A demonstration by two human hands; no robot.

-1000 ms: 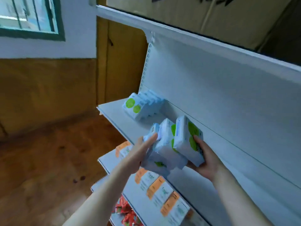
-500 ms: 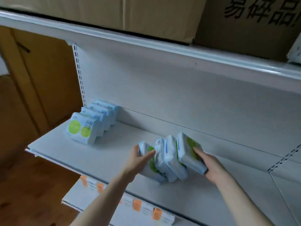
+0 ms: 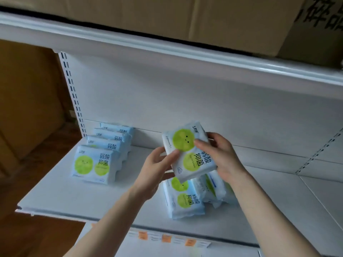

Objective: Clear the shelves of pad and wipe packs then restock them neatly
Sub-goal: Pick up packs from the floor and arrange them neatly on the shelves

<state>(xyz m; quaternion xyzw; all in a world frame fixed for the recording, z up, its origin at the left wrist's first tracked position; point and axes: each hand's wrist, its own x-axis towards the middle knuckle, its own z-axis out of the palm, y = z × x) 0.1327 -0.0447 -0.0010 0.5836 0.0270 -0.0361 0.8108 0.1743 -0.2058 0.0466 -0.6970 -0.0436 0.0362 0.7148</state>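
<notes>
Operator: Since half a second ago, one pack [image 3: 189,151] has come up off the shelf [image 3: 74,199]. Back then both hands squeezed the whole group together on the board. Now I hold just that one in the air above the others.

Monitor: How do the hands sit on it?

Operator: Both are gripping it. My left hand [image 3: 157,169] pinches the lower left corner, thumb on the printed face and fingers behind. My right hand [image 3: 222,156] clasps the right edge, thumb laid across the face by the upper green circle, fingers round the back.

Monitor: And how does the pack lie?

Operator: Its face is turned to the camera and it is tilted, with the lettering running down its right side. Its lower edge overlaps the group [image 3: 183,201] in my view, and I cannot tell whether they touch.

Monitor: What about the group itself?

Operator: It is on the shelf, right of the middle. The front one faces me, green circles showing. Those behind it lean over and are partly hidden by my right forearm.

Monitor: Anything else on that shelf?

Operator: A row [image 3: 94,164] of four packs stands one behind another at the left end, near the slotted upright [image 3: 72,93] and well apart from the group.

Monitor: And around it?

Operator: Cardboard boxes [image 3: 167,15] sit on the top shelf [image 3: 167,47]. Orange tags [image 3: 166,238] line the edge of the shelf below.
</notes>
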